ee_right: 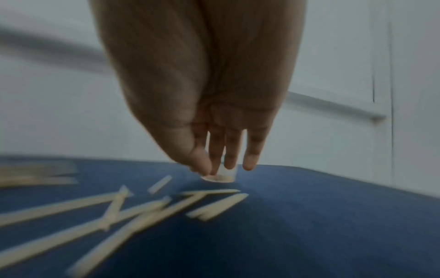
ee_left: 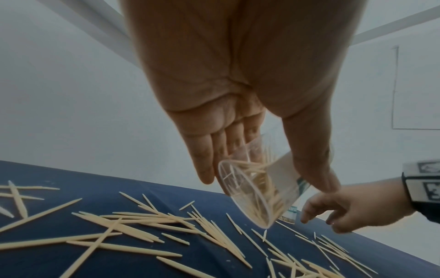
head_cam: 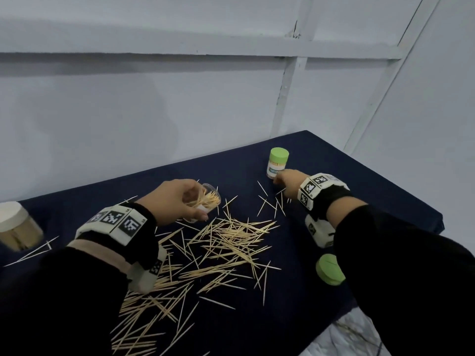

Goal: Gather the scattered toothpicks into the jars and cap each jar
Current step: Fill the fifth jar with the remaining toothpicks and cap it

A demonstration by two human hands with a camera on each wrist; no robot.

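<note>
Gripping a tilted clear jar (head_cam: 207, 199) of toothpicks above the scattered toothpicks (head_cam: 226, 242), the left hand (head_cam: 177, 201) is holding; the right hand (head_cam: 288, 182), fingers relaxed, is reaching near the green-capped jar (head_cam: 277, 163).

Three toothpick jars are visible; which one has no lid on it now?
The clear jar tilted in the left hand is uncapped. The jar with the green lid by the right hand and the white-lidded jar at far left are capped.

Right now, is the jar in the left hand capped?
No: the clear jar held by the left hand is open-mouthed, with a loose green lid on the table.
</note>
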